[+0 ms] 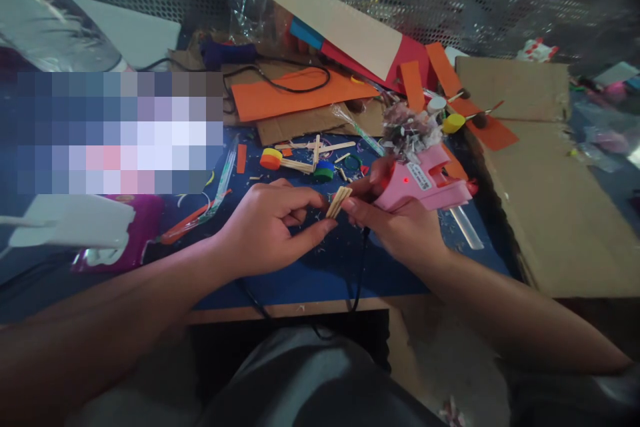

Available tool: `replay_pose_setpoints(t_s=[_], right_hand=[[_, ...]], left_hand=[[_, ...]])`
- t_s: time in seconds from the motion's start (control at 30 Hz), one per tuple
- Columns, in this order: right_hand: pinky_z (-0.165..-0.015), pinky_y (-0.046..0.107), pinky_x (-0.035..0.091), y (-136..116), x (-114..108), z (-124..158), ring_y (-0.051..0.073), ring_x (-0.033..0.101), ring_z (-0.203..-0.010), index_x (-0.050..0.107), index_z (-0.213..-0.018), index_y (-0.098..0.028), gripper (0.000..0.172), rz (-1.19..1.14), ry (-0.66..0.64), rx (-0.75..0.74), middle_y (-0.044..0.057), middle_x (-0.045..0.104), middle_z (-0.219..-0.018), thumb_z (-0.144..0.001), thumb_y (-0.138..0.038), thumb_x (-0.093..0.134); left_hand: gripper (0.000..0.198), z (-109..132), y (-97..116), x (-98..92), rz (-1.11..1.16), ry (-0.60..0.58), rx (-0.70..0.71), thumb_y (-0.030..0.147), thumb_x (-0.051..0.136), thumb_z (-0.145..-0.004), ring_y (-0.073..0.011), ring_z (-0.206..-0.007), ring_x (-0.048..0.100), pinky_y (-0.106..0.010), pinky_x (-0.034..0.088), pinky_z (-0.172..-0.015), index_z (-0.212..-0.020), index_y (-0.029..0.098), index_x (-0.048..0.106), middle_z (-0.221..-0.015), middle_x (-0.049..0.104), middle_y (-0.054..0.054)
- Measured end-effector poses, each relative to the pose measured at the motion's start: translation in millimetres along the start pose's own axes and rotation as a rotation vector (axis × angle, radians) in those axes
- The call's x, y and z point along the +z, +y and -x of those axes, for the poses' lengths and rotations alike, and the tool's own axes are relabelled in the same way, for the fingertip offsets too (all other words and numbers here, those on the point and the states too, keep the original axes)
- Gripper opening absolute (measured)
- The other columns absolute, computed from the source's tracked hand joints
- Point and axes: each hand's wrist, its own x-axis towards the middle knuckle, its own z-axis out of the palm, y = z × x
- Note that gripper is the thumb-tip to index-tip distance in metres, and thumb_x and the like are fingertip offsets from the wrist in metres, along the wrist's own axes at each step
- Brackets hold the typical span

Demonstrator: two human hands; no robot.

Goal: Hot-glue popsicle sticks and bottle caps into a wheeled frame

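Note:
Between my hands is a small bundle of wooden craft sticks (pixel 339 202), lying side by side. My left hand (pixel 273 223) pinches one side of it with thumb and fingers. My right hand (pixel 407 230) is closed around a pink hot glue gun (pixel 425 180) with a small red light lit, while its thumb and fingertips touch the bundle's other side. How far the right fingers grip the sticks is partly hidden. Just beyond, a craft-stick frame (pixel 300 165) lies between an orange-and-yellow bottle cap (pixel 271 158) and a blue-and-green cap (pixel 324 170).
Orange paper (pixel 295 97) and cardboard (pixel 565 200) lie at the back and right. A purple-handled tool (pixel 227 53) with a black cord rests behind. At left, a white plug (pixel 75 223) sits on a magenta power strip (pixel 147 220). Scraps litter the blue tabletop (pixel 310 280).

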Motion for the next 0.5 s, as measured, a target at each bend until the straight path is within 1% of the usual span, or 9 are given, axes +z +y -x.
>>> replay_pose_setpoints(t_s=[0.13,0.2,0.3,0.4,0.5], right_hand=[[-0.072,0.037,0.061,0.6,-1.0,-0.9,0.017,0.071,-0.073,0.049,-0.094,-0.029,0.057,0.002,0.002,0.000,-0.005,0.075,-0.086,-0.076,-0.048,0.100],[-0.070,0.037,0.060,0.2,-1.6,-1.7,0.016,0.068,-0.070,0.048,-0.094,-0.029,0.059,0.013,0.010,-0.013,-0.005,0.072,-0.086,-0.074,-0.048,0.100],[-0.065,0.034,0.058,-1.8,-1.4,-2.5,0.014,0.062,-0.066,0.047,-0.092,-0.028,0.061,0.042,0.035,-0.033,-0.006,0.068,-0.083,-0.072,-0.048,0.102],[-0.060,0.032,0.054,-3.2,0.1,-2.3,0.012,0.057,-0.063,0.047,-0.091,-0.028,0.061,0.038,0.036,-0.045,-0.006,0.066,-0.082,-0.072,-0.049,0.101],[-0.060,0.033,0.054,-1.4,1.2,-2.3,0.012,0.057,-0.062,0.048,-0.093,-0.030,0.056,0.012,0.038,-0.075,-0.006,0.067,-0.083,-0.077,-0.050,0.098]], left_hand=[[0.011,-1.0,1.6,0.2,0.058,0.025,-0.079,0.027,0.072,-0.092,-0.0072,-0.052,0.044,-0.020,0.040,-0.053,-0.091,0.017,0.075,-0.061,0.057,0.006],[0.010,-2.1,2.8,-0.7,0.081,0.047,-0.094,0.026,0.072,-0.092,-0.0069,-0.051,0.044,-0.019,0.039,-0.050,-0.091,0.017,0.075,-0.061,0.056,0.006],[0.008,-4.0,4.8,-3.3,0.114,0.097,-0.097,0.024,0.070,-0.093,-0.0063,-0.049,0.040,-0.018,0.035,-0.046,-0.090,0.018,0.074,-0.058,0.051,0.007],[0.007,-5.8,5.3,-5.9,0.124,0.169,-0.100,0.022,0.069,-0.094,-0.0066,-0.049,0.040,-0.019,0.032,-0.044,-0.090,0.018,0.072,-0.060,0.052,0.007],[0.006,-7.0,3.0,-7.5,0.076,0.164,-0.084,0.023,0.069,-0.093,-0.0067,-0.048,0.039,-0.020,0.033,-0.044,-0.090,0.018,0.072,-0.059,0.052,0.007]])
